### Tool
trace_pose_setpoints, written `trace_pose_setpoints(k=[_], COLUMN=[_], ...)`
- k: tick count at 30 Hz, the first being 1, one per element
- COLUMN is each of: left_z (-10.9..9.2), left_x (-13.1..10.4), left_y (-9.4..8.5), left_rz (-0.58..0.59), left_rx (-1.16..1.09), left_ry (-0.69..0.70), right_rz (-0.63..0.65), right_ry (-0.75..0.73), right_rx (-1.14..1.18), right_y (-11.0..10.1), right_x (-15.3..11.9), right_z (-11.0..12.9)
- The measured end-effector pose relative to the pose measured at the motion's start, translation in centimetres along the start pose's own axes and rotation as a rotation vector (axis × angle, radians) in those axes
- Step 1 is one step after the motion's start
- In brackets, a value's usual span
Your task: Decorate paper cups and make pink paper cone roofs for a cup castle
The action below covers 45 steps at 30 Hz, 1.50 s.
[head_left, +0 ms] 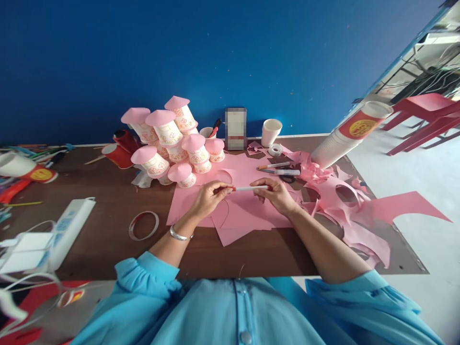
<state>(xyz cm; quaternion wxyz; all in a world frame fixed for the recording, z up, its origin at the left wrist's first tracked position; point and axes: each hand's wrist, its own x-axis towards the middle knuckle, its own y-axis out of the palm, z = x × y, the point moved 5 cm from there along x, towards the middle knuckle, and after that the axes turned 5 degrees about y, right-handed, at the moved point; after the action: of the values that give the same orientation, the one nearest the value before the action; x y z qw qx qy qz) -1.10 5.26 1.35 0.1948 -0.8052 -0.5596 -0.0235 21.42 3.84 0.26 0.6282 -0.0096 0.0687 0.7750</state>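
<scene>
Both hands hold one slim white-and-red marker pen (pixel 244 189) level above the pink paper sheets (pixel 247 213). My left hand (pixel 210 197) pinches its red left end, and my right hand (pixel 275 194) has its fingers closed round the right end. Drawn curves show on the paper beneath. Just beyond my right hand lie an orange-and-white pen (pixel 278 165) and a pair of scissors (pixel 286 178), partly covered by another white pen. To the upper left of my left hand stand several paper-cup towers (pixel 163 129) with pink cone roofs.
Pink paper scraps (pixel 345 206) spread over the table's right side, beside a leaning stack of paper cups (pixel 341 139). A tape roll (pixel 143 225) and a power strip (pixel 70 235) lie left. At the wall stand a phone (pixel 235 128) and a white cup (pixel 271 132).
</scene>
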Motion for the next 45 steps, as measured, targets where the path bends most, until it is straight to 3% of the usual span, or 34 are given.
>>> trace_pose_setpoints(k=[3,7,11,13,15,17,21,25,29,33,36,40,43,45], left_z=[0.4,0.1,-0.2,-0.3,0.0,0.6,1.5,-0.4,-4.5,-7.0,-5.7,-2.9,-2.4,-3.4], left_x=[-0.2,-0.5,-0.3,0.0,0.4,0.9,1.5,0.9,-1.5,-6.4,-10.7,-15.4,-16.9,-16.9], left_y=[0.3,1.2,-0.1,-1.2,-1.9,-1.9,-1.3,-1.6,-3.8,-8.7,-12.2,-14.3,-14.6,-14.0], left_rz=[-0.011,0.036,-0.09,-0.177,-0.201,-0.159,-0.076,-0.089,-0.017,-0.094,-0.057,0.018,-0.056,-0.125], left_rx=[-0.125,-0.041,0.168,0.315,0.48,0.613,0.792,0.844,0.948,1.132,1.293,1.262,1.23,1.244], left_ry=[-0.073,-0.011,0.103,0.162,0.207,0.206,0.152,0.186,0.202,0.065,-0.171,-0.359,-0.346,-0.244], right_rz=[0.03,0.041,-0.21,-0.397,-0.505,-0.518,-0.356,-0.287,-0.341,-0.337,-0.318,-0.285,-0.274,-0.286], right_ry=[0.029,0.051,-0.102,-0.229,-0.256,-0.243,-0.315,-0.382,-0.386,-0.402,-0.414,-0.419,-0.409,-0.413], right_rx=[0.259,0.311,0.369,0.333,0.232,0.057,-0.462,-0.829,-0.928,-0.953,-0.964,-0.974,-0.976,-0.966], right_y=[0.5,1.3,-2.4,-4.8,-5.8,-5.3,-2.0,-0.9,-1.7,-1.6,-1.1,-0.8,-0.9,-1.1], right_x=[0.0,0.1,0.7,0.6,0.5,0.4,0.1,0.1,0.3,0.3,0.2,0.2,0.2,0.2], right_z=[0.0,-0.6,0.1,0.8,0.9,0.9,0.7,0.4,0.5,0.4,0.3,0.0,-0.2,-0.1])
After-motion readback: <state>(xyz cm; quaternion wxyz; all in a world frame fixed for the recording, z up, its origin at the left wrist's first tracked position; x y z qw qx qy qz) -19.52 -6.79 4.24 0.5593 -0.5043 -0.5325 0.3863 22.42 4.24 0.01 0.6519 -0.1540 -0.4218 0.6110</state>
